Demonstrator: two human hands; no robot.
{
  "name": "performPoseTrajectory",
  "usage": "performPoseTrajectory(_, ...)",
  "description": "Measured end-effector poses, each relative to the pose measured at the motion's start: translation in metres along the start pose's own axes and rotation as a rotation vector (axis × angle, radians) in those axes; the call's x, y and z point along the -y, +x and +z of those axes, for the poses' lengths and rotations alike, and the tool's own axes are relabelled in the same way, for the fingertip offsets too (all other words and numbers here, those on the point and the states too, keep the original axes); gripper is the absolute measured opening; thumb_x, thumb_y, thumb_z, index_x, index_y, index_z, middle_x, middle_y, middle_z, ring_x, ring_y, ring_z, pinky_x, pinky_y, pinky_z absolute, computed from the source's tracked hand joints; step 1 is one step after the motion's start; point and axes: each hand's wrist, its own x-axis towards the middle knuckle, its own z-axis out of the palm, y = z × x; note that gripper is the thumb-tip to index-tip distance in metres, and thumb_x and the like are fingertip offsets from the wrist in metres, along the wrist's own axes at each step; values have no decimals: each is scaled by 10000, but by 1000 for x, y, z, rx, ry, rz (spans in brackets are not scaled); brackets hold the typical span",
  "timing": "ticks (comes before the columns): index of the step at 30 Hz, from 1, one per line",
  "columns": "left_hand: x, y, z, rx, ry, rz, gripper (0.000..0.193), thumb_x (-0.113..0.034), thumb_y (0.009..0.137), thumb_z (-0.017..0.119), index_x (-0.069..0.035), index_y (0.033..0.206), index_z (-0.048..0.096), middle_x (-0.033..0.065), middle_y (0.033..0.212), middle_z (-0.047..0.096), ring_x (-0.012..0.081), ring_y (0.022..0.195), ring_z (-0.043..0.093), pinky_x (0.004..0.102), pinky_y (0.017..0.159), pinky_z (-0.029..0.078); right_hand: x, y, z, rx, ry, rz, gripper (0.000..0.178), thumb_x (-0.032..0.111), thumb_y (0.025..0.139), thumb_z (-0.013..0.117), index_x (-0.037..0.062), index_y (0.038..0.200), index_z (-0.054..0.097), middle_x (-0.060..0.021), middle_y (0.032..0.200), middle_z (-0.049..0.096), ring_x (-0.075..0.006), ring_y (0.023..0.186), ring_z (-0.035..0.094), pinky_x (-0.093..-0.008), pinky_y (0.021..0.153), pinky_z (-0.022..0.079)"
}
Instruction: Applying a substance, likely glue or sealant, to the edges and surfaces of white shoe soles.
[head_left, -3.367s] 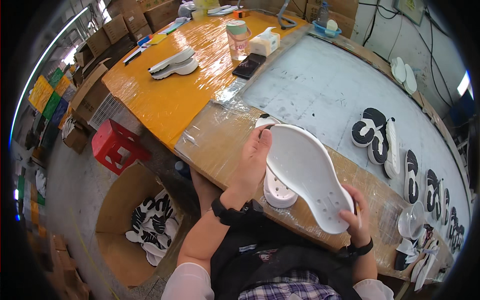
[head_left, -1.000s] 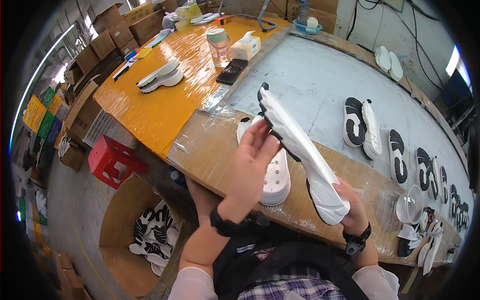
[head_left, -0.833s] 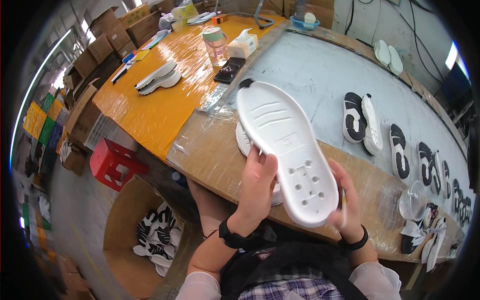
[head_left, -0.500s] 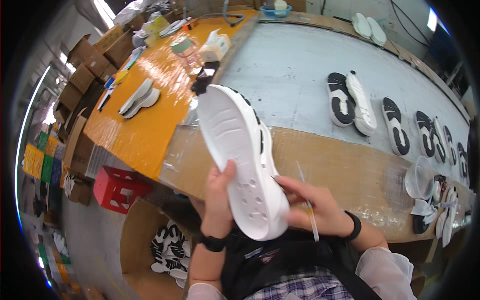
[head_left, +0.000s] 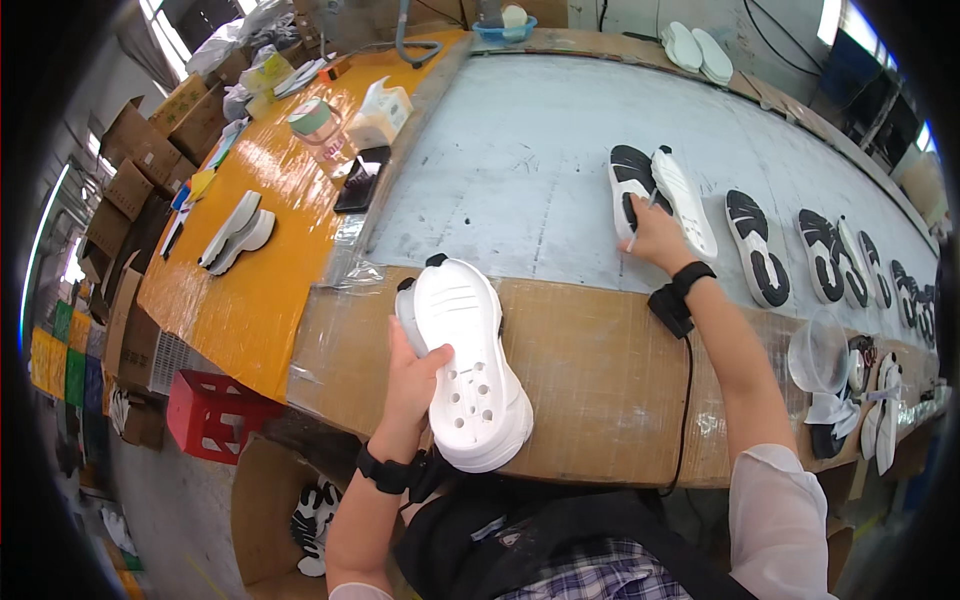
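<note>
My left hand (head_left: 408,375) is closed on a white shoe sole (head_left: 466,350), held up with its inner side showing and small round holes at the heel. Behind it a second sole's grey-and-black edge (head_left: 407,300) shows. My right hand (head_left: 656,232), fingers bent, is at the near end of a black-and-white sole (head_left: 630,172) on the grey surface. A thin stick-like tool (head_left: 631,241) pokes out of its fingers; whether they also grip the sole is partly hidden. Against that sole lies a white sole (head_left: 686,200), inner side up.
More black-and-white soles (head_left: 757,245) line the right side of the grey work surface (head_left: 500,150). A clear plastic tub (head_left: 817,352) stands at the right edge. On the orange table (head_left: 270,270) are a phone (head_left: 362,180), a jar (head_left: 318,125) and soles (head_left: 238,232). A red stool (head_left: 212,415) stands below.
My right hand has left the held sole and reached forward to the soles on the grey surface. The held sole has turned more upright and come lower.
</note>
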Motion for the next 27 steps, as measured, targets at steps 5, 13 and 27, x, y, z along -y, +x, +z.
performPoseTrajectory(5,-24,-4,-19,-29,328,232,622,35,807,487,44,1346,175,166,1340,317,236,1199,377,322,995,303,25,-45,-66,-106,1387,175,588,216,695,611,-47,1186,425,-126,1043,567,-231,915,575,-314,798,474)
performPoseTrajectory(13,-90,-54,13,121,-135,354,466,-318,935,384,28,1246,382,120,1157,517,137,1034,513,238,847,415,103,-193,-106,204,2005,-37,621,258,728,587,-73,1211,382,-180,1159,512,-255,1041,536,-356,890,436)
performPoseTrajectory(27,-76,-88,52,134,-139,450,569,-225,893,491,-13,1326,189,105,1190,434,163,1061,485,316,879,430,152,-201,-116,469,2094,212,516,198,842,519,-60,1258,354,-145,1199,490,-192,1066,511,-303,921,394)
